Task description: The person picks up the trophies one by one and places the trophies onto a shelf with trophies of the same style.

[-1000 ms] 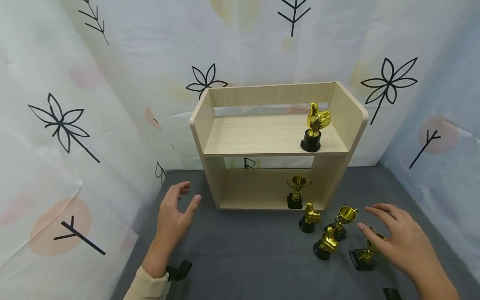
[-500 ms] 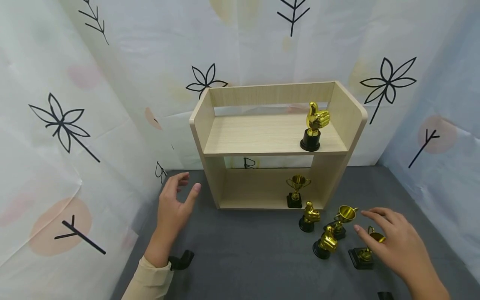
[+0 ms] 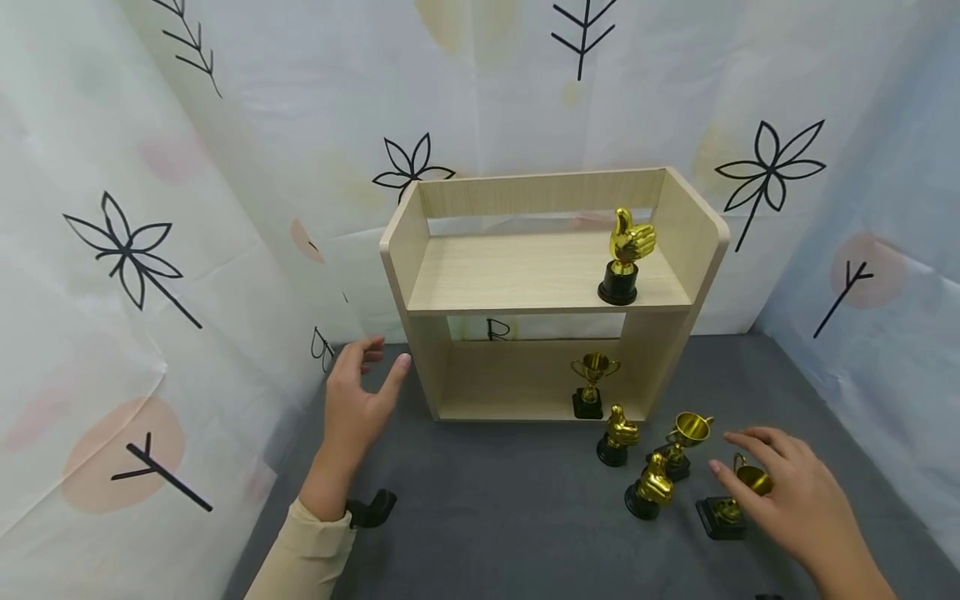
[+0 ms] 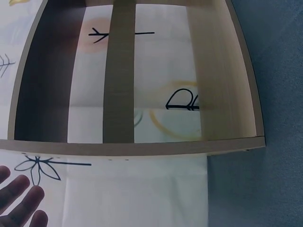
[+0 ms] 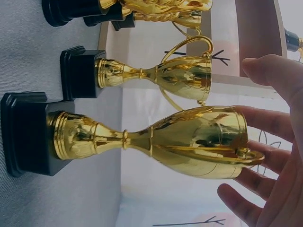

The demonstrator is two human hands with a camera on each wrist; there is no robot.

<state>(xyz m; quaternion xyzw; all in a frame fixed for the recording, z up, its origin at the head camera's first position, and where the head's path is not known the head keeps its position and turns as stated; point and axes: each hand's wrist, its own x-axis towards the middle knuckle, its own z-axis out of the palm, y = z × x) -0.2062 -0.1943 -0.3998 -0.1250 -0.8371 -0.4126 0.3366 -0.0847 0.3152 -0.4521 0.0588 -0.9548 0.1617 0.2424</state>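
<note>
My right hand (image 3: 795, 500) hovers over the nearest gold trophy cup (image 5: 199, 142), which stands upright on a black square base. Its fingers are spread behind the cup's rim in the right wrist view, and the thumb stays apart from it. Beyond stands a second trophy cup (image 3: 690, 430). Two small gold thumbs-up trophies (image 3: 652, 483) on round black bases are to the left of the cups. My left hand (image 3: 360, 408), fingers relaxed and holding nothing, is in the air by the left side of the wooden shelf (image 3: 517, 310).
On the shelf's upper board stands a larger thumbs-up trophy (image 3: 630, 250); on its lower board, toward the right, a small trophy cup (image 3: 592, 379). Grey cloth (image 3: 495, 517) covers the table. Patterned white fabric (image 3: 262, 167) hangs behind and at both sides.
My right hand has shifted a little left, closer over the nearest cup. The left hand has risen slightly toward the shelf. The trophies stand where they were.
</note>
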